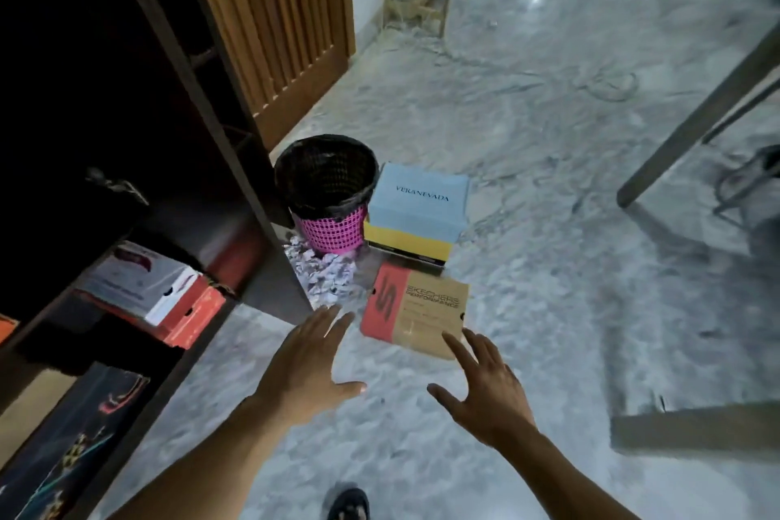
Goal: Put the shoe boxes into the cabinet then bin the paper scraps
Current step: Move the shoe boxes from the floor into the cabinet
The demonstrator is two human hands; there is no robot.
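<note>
A brown and red shoe box point(415, 310) lies on the marble floor. Behind it a light blue shoe box point(420, 198) sits on top of a yellow box point(405, 246). Crumpled paper scraps point(323, 274) are piled at the foot of a pink bin point(327, 192) lined with a black bag. My left hand point(308, 363) is spread open just left of the brown box, not touching it. The fingertips of my right hand point(481, 386), also spread open, reach the box's near right corner. The dark cabinet point(139, 97) stands open at the left.
Inside the cabinet a white and red shoe box point(169, 293) rests on a low shelf, with other boxes below. A slatted wooden door point(274, 13) stands behind the bin. Table legs point(692, 122) cross at the right. My shoe point(349, 505) shows at the bottom.
</note>
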